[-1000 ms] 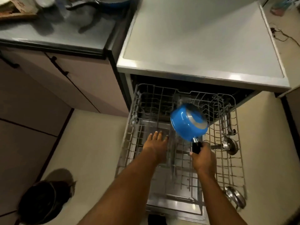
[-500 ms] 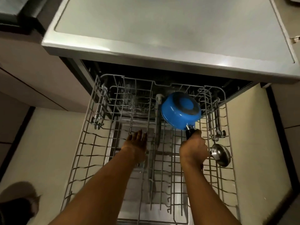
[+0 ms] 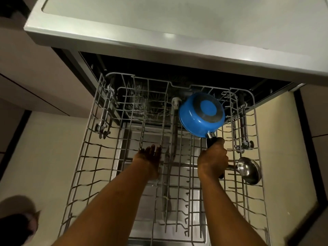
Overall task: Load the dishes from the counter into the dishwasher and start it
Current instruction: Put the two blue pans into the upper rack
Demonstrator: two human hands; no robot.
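Right, R hand (image 3: pixel 213 158) was wrapped round the black handle (image 3: pixel 211 142) of the blue saucepan (image 3: pixel 200 114), fingers curled tight on it. Pan was turned over and tilted, base facing the cam, at the rear right of the pulled-out upper rack (image 3: pixel 88 157). Whether its rim sat on the wires or hung just above them, couldn't tell from this angle. L hand (image 3: pixel 150 157) held nothing, fingers straight and close together, down at the rack wires near the middle. Touching or not, couldn't say.

Progress, as I read it: early-to-mid. Dishwasher (image 3: pixel 159 41) was open with the rack out. One steel ladle (image 3: pixel 248 170) lay loaded on the rack's right side, just beside the R hand, bowl toward the rack's edge. Pan was item no. 2 at least, mid-placement and not yet let go. Rest of the rack looked bare, esp. the left half. Inside of the tub (image 3: pixel 195 73) was too dim to judge.

Left to do, prob.: seat the pan mouth-down and release it, then fetch whatever remained on the bench (out of view, so qty unknown). After that, slide the rack in, shut the door (image 3: pixel 197 217) and press start. No controls showed in view.
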